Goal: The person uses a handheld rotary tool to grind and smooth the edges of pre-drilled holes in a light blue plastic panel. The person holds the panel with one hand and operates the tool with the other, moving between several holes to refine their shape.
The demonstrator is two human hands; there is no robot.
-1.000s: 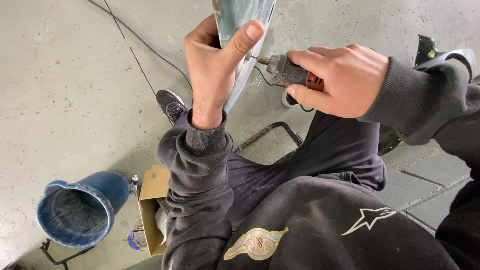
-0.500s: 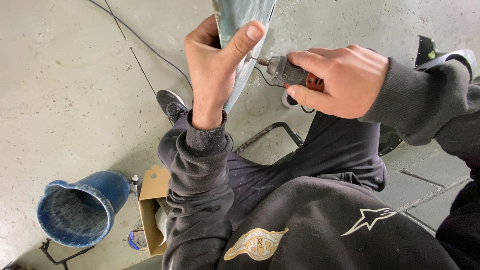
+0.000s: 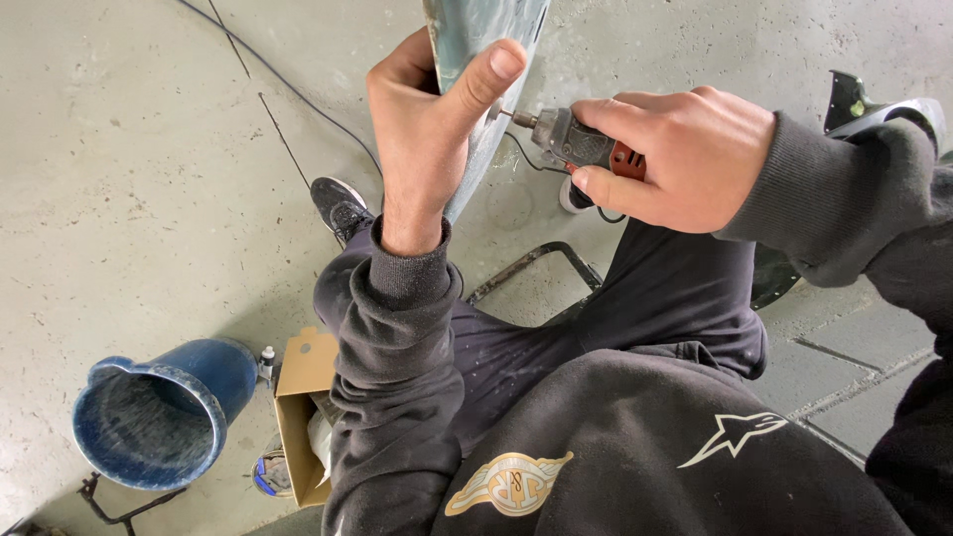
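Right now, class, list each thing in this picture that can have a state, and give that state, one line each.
Left hand: gripping the metal panel.
Metal panel: held up, tilted.
Right hand: closed around the rotary tool.
Rotary tool: tip against the panel; running or not, cannot tell.
Blue bucket: on its side, open mouth showing.
Cardboard box: open.

**Seated worker, panel and tool above a cluttered floor**

A left hand (image 3: pixel 422 139) grips a metal panel (image 3: pixel 483 60) at top centre; to its right, a right hand (image 3: pixel 675 154) holds a rotary tool (image 3: pixel 576 144) with its tip against the panel. Below the panel a shoe (image 3: pixel 340 205) rests on the concrete floor (image 3: pixel 129 169). At lower left stands a bucket (image 3: pixel 159 412), a cardboard box (image 3: pixel 303 417) just to its right beside the person's leg. A cable (image 3: pixel 288 94) runs across the floor at upper left.
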